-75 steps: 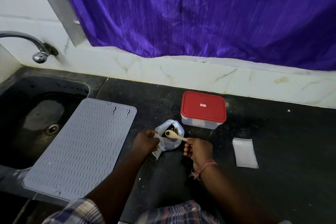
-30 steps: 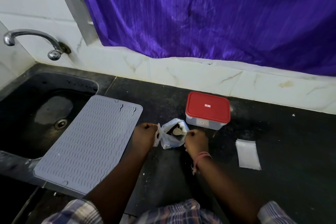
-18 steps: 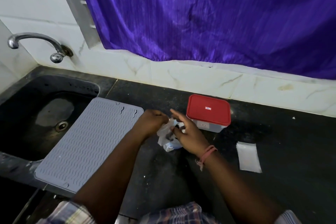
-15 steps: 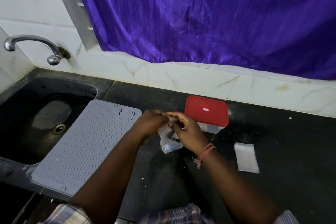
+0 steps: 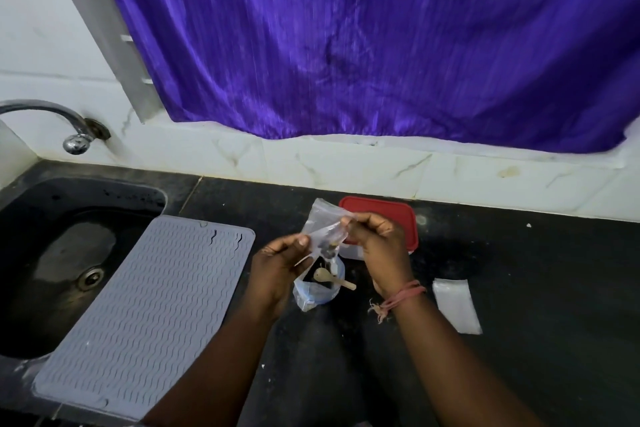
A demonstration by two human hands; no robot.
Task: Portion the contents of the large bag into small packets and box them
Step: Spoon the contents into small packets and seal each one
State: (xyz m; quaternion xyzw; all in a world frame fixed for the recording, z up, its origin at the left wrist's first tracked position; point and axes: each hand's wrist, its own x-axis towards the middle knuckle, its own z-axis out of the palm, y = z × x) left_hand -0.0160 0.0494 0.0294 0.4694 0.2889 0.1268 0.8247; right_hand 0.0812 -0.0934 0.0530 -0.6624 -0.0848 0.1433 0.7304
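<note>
A small clear packet (image 5: 323, 227) with dark contents at its bottom is held up above the counter. My left hand (image 5: 282, 262) pinches its lower left edge and my right hand (image 5: 377, 239) pinches its upper right edge. Below it the large clear bag (image 5: 320, 289) stands open on the black counter with dark contents and a wooden spoon (image 5: 332, 278) resting in it. Behind my right hand sits a clear box with a red lid (image 5: 388, 215), closed. A stack of empty small packets (image 5: 455, 305) lies flat to the right.
A grey ribbed mat (image 5: 145, 305) lies on the left, overlapping the black sink (image 5: 45, 253). A metal tap (image 5: 74, 139) hangs over the sink. A white tiled wall and a purple curtain (image 5: 346, 45) stand behind the counter.
The spoon was left in the large bag by my right hand. Both hands then lifted a small filled packet up above the bag and hold it between them.
</note>
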